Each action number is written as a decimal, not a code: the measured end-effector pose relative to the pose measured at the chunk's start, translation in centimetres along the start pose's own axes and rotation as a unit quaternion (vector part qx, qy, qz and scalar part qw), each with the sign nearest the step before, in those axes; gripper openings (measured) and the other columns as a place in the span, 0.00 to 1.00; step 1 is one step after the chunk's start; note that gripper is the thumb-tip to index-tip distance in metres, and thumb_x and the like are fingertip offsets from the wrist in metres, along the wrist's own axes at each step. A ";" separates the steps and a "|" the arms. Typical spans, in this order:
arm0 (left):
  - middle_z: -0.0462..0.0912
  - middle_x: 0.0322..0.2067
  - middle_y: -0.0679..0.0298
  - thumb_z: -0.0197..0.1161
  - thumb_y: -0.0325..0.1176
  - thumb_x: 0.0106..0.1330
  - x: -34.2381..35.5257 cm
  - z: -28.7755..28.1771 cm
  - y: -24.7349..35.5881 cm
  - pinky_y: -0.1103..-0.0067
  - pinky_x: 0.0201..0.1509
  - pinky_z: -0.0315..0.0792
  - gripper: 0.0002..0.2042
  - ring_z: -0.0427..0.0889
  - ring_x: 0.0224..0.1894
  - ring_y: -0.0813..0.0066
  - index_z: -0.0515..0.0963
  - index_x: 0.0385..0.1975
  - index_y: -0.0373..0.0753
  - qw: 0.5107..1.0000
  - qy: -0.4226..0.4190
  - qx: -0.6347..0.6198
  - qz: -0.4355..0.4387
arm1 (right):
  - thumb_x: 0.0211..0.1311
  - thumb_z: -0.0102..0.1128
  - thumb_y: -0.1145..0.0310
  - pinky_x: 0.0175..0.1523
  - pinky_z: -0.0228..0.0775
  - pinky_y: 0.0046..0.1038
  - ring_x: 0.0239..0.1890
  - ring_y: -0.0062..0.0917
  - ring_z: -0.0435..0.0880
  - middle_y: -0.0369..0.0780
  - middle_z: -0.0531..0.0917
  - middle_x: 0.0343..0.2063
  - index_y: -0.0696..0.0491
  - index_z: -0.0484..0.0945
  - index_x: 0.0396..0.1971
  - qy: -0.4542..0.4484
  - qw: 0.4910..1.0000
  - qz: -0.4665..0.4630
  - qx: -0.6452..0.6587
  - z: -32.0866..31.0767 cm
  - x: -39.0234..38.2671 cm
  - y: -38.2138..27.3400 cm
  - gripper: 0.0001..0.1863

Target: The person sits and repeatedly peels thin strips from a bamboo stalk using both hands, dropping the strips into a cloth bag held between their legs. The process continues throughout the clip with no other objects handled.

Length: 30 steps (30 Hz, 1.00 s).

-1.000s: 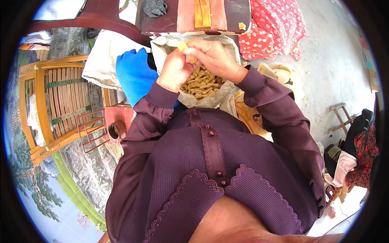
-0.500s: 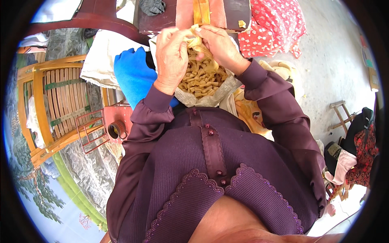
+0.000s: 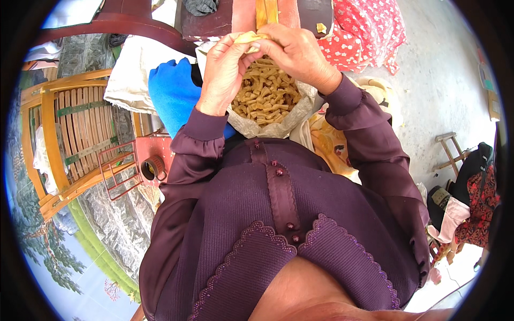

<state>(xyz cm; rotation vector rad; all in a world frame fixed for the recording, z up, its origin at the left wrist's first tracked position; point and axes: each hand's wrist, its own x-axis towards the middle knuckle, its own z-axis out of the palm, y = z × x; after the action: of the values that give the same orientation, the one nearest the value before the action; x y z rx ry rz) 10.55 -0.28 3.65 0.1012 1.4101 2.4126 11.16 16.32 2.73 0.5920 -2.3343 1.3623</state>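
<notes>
My left hand [image 3: 225, 69] and my right hand [image 3: 297, 59] meet above a pale sack, fingers closed on a small, pliable yellow strip [image 3: 249, 38], partly hidden by the fingertips. Below them the sack [image 3: 292, 123] holds several short, knobbly tan-yellow pieces [image 3: 265, 99]. Just beyond my hands is a dark surface [image 3: 313, 16] with a pink band, on which lie a flat yellow length [image 3: 267, 9], a small yellow scrap [image 3: 321, 28] and a crumpled grey cloth [image 3: 201, 6].
A blue cloth [image 3: 171, 96] and white fabric [image 3: 134, 69] lie left of the sack, near a wooden slatted chair [image 3: 80, 128] and a red stand [image 3: 150, 150] with a cup. At right are floral red fabric [image 3: 364, 32], a small wooden stool [image 3: 452, 152] and piled clothing [image 3: 474, 198].
Both hands have moved up and away from my body. The yellow strip, dangling loose between them half a second ago, is now bunched between my fingertips.
</notes>
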 end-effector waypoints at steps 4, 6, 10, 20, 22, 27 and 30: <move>0.79 0.37 0.63 0.49 0.26 0.67 0.5 -0.8 0.6 0.77 0.50 0.74 0.07 0.79 0.40 0.75 0.72 0.41 0.33 0.998 -0.055 0.029 -0.029 | 0.63 0.56 0.59 0.33 0.70 0.21 0.28 0.19 0.80 0.36 0.82 0.25 0.57 0.80 0.36 -0.042 0.961 0.060 0.267 -0.1 0.4 1.4 0.15; 0.78 0.36 0.65 0.51 0.25 0.67 1.0 -1.5 0.0 0.81 0.47 0.73 0.07 0.78 0.40 0.78 0.71 0.42 0.33 0.988 -0.052 0.135 0.057 | 0.64 0.55 0.59 0.29 0.61 0.14 0.25 0.10 0.70 0.29 0.76 0.23 0.57 0.81 0.39 -0.078 0.908 0.140 0.387 0.2 0.1 0.8 0.15; 0.78 0.29 0.66 0.52 0.25 0.68 1.5 -2.0 -0.5 0.86 0.37 0.72 0.06 0.78 0.32 0.82 0.72 0.41 0.32 0.965 -0.014 0.228 0.125 | 0.64 0.55 0.58 0.25 0.53 0.13 0.21 0.09 0.62 0.27 0.69 0.18 0.55 0.81 0.40 -0.130 0.852 0.259 0.435 -0.1 -0.1 -0.2 0.16; 0.79 0.25 0.65 0.56 0.23 0.65 0.9 -0.1 -0.1 0.85 0.33 0.73 0.03 0.78 0.27 0.83 0.73 0.35 0.33 0.956 0.010 0.248 0.159 | 0.68 0.47 0.53 0.23 0.51 0.14 0.18 0.10 0.61 0.28 0.68 0.17 0.54 0.76 0.40 -0.039 0.833 0.343 0.432 -0.5 0.4 -0.7 0.19; 0.80 0.25 0.63 0.58 0.25 0.64 1.0 -0.9 0.9 0.84 0.35 0.74 0.05 0.79 0.28 0.81 0.74 0.37 0.32 0.945 0.000 0.277 0.174 | 0.69 0.42 0.50 0.21 0.46 0.15 0.16 0.10 0.56 0.28 0.64 0.14 0.53 0.75 0.37 -0.032 0.811 0.353 0.466 -1.6 0.7 1.3 0.21; 0.79 0.25 0.66 0.58 0.23 0.63 0.6 -0.9 2.6 0.86 0.35 0.73 0.04 0.77 0.28 0.84 0.76 0.36 0.32 0.933 0.013 0.300 0.198 | 0.68 0.45 0.53 0.23 0.48 0.13 0.16 0.08 0.56 0.25 0.64 0.15 0.51 0.75 0.31 -0.003 0.823 0.303 0.481 -2.9 0.9 0.8 0.17; 0.81 0.32 0.63 0.66 0.29 0.56 0.3 -0.7 3.2 0.79 0.44 0.73 0.15 0.80 0.37 0.73 0.75 0.43 0.34 0.842 0.038 0.486 0.230 | 0.66 0.53 0.60 0.26 0.55 0.11 0.21 0.07 0.63 0.24 0.69 0.19 0.51 0.76 0.30 0.000 0.859 0.292 0.421 -1.9 0.8 0.6 0.10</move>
<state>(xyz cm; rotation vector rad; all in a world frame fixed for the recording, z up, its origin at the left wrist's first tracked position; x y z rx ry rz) 9.31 -2.22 5.97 0.6496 2.7622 1.7144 10.41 18.09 3.59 0.0543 -1.8731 2.6940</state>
